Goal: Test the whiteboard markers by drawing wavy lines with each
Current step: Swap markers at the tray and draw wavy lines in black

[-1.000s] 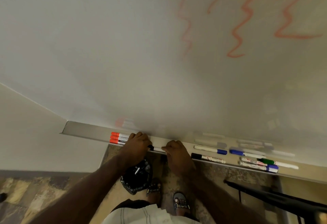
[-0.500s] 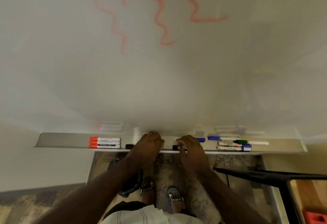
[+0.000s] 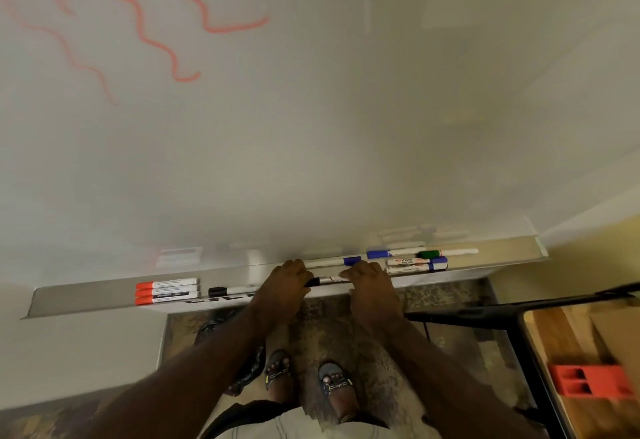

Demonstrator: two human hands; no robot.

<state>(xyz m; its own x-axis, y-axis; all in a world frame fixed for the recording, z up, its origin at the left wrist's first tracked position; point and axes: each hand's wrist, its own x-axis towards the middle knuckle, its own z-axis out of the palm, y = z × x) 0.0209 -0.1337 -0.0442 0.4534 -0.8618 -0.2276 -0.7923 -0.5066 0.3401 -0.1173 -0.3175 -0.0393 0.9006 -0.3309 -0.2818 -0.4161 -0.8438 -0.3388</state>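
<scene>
Low in the frame's centre, the left hand (image 3: pixel 282 286) and right hand (image 3: pixel 369 282) both grasp a black marker (image 3: pixel 323 280) lying on the tray (image 3: pixel 86 296) — probably to pull its cap off for drawing.

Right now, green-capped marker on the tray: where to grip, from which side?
Pinch the green-capped marker on its bare white barrel, right of the cap, coming from above. It lies flat along the marker tray, that end clear; a blue-capped marker crowds its cap end.

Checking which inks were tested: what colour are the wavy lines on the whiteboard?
Orange-red wavy lines, upper left of the whiteboard in the head view.
</scene>
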